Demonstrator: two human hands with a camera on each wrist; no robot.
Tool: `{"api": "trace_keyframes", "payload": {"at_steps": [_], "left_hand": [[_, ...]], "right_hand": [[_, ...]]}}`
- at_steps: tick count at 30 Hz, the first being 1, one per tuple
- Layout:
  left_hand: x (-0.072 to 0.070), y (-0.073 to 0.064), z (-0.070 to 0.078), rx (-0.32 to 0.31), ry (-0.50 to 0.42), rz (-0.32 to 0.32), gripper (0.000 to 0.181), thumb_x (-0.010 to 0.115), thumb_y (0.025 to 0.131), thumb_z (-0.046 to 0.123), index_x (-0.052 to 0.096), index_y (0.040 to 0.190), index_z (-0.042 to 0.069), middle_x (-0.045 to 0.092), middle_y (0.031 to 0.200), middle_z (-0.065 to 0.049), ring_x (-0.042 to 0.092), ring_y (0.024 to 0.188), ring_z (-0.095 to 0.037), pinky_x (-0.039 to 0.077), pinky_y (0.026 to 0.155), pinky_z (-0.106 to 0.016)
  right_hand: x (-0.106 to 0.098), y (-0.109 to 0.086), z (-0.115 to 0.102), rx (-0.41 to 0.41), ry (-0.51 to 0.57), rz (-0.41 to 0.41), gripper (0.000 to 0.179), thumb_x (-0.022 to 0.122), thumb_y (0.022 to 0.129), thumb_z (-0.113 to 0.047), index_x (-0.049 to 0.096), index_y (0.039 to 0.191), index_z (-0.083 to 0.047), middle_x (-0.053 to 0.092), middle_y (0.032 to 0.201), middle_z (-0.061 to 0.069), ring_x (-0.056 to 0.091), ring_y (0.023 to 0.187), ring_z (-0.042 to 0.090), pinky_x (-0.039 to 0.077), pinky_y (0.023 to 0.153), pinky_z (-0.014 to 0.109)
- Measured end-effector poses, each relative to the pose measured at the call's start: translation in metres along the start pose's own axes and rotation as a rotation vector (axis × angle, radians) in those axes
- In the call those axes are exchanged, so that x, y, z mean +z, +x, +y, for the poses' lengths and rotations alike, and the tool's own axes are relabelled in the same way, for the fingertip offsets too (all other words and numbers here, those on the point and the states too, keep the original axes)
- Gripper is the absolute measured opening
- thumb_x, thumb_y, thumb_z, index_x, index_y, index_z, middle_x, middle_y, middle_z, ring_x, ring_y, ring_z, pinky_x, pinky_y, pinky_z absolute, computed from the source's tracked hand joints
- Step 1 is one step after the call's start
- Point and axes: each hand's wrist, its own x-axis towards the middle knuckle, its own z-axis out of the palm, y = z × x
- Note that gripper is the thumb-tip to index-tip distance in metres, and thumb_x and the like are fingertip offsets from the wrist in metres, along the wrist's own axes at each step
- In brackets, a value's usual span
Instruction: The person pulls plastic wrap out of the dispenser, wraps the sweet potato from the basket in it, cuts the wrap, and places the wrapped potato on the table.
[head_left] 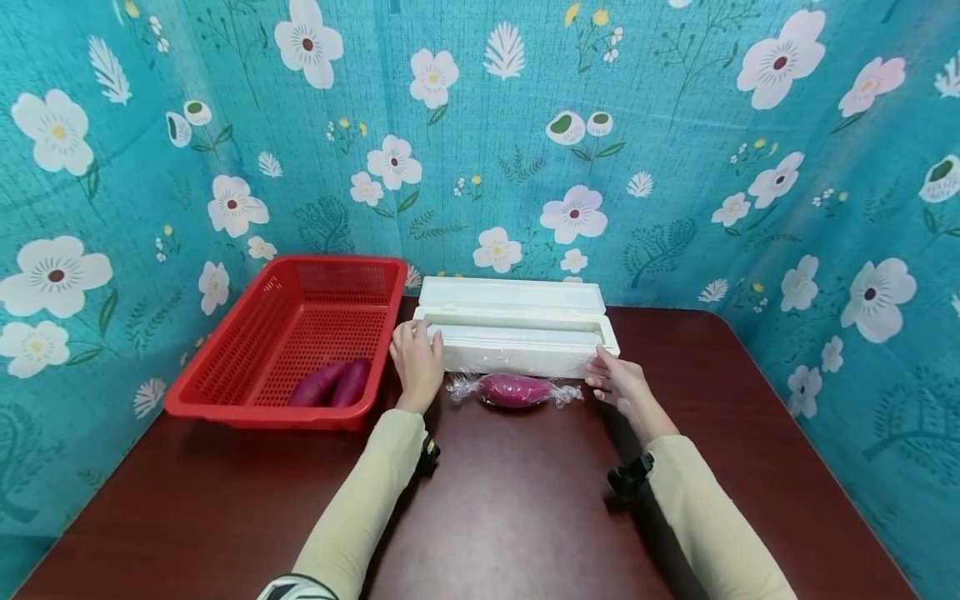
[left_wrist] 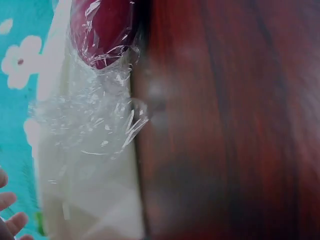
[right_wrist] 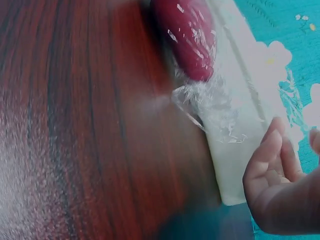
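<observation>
A white cling film box [head_left: 517, 360] lies lengthwise on the table with its lid [head_left: 510, 293] raised, and a pale roll [head_left: 517, 335] shows inside. Right in front of it is a purple sweet potato [head_left: 513, 390] wrapped in clear film, the film [left_wrist: 95, 120] bunched at both ends. My left hand [head_left: 417, 360] is at the box's left end, fingertips over its top edge. At the right end is my right hand [head_left: 622, 385], its fingers loosely bent close to the box and its thumb apart from them in the right wrist view. Contact there is hard to tell.
To the left stands a red plastic basket [head_left: 197, 392] with two unwrapped purple sweet potatoes [head_left: 318, 385] in its near right corner. A teal flowered cloth [head_left: 480, 150] hangs behind and beside the dark wooden table [head_left: 510, 500].
</observation>
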Motion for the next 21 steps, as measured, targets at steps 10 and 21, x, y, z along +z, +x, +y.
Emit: {"api": "trace_keyframes", "payload": {"at_steps": [10,21], "left_hand": [[-0.024,-0.002,0.011,0.264,-0.118,-0.231,0.017,0.061,0.084,0.022,0.069,0.082,0.008,0.063,0.082,-0.005,0.056,0.081,-0.022,0.041,0.074,-0.039],[-0.022,-0.011,0.005,0.436,-0.176,-0.616,0.037,0.077,0.068,0.011,0.066,0.102,0.006,0.059,0.101,-0.007,0.053,0.097,-0.024,0.041,0.084,-0.036]], "right_hand": [[-0.011,-0.015,-0.014,0.041,0.241,-0.119,0.018,0.045,0.091,-0.025,0.053,0.096,-0.009,0.062,0.088,0.0,0.059,0.076,0.015,0.044,0.065,0.029],[-0.012,-0.023,-0.01,-0.209,0.135,-0.038,0.004,0.056,0.087,-0.008,0.06,0.086,-0.009,0.065,0.077,0.002,0.062,0.069,0.015,0.051,0.06,0.029]]}}
